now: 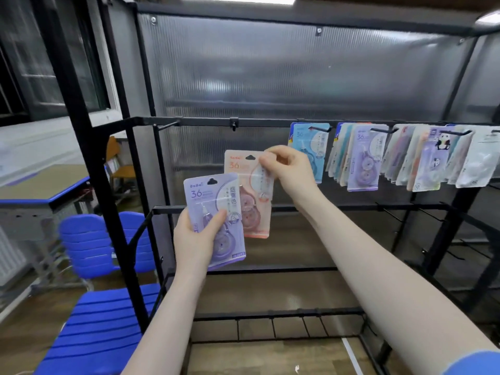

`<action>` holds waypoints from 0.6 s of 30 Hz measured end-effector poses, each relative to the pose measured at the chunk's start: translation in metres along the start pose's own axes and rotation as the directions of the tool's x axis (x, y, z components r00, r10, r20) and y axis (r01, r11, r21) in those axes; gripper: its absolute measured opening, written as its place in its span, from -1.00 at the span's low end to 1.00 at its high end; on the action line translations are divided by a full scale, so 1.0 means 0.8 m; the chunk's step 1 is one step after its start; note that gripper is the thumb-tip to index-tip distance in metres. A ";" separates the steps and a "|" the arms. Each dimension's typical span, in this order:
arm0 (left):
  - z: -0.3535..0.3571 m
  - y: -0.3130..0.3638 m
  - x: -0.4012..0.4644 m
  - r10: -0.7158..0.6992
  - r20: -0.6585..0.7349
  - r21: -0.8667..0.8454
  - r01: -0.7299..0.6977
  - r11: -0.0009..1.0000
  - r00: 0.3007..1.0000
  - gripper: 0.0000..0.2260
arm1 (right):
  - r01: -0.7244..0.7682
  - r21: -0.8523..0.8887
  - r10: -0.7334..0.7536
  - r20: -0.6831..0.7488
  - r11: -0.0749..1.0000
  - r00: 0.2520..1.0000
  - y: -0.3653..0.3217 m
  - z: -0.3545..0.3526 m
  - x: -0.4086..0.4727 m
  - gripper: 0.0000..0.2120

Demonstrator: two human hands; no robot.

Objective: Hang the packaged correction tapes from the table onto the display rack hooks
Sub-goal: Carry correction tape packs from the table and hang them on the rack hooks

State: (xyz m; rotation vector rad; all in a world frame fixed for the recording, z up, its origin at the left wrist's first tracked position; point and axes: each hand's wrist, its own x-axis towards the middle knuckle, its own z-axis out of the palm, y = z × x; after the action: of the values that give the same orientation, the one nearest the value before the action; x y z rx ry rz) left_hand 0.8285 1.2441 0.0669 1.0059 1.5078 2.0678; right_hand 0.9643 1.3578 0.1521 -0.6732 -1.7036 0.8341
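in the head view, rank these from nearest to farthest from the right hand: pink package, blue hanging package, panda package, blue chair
1. pink package: pinched at its top by the right hand.
2. blue hanging package: on the hook just right of the hand.
3. panda package: farther right along the top rail.
4. blue chair: low at the left, outside the rack.

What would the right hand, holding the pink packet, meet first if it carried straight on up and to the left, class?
Probably the empty hook on the rack's top rail. The right hand pinches the pink packet just below it; depth is unclear.
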 end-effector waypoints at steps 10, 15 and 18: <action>-0.051 -0.003 0.026 -0.033 -0.015 0.013 0.034 0.999 0.999 -0.88 | 0.119 -0.130 -0.136 -0.132 0.984 0.982 -0.021 0.044 0.060 -0.88; -0.054 0.005 0.042 -0.044 -0.004 -0.016 0.044 0.999 0.999 -0.95 | 0.069 -0.207 -0.103 -0.156 0.976 0.982 -0.008 0.049 0.078 -0.90; -0.049 0.007 0.054 -0.037 -0.010 -0.028 0.037 0.999 0.999 -0.92 | 0.084 -0.225 -0.120 -0.150 0.971 0.981 -0.006 0.050 0.085 -0.90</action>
State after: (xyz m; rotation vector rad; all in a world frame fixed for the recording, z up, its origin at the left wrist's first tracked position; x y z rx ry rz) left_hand 0.7716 1.2456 0.0791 0.9517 1.4877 2.0655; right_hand 0.9077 1.4001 0.1871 -0.7727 -1.6787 0.5094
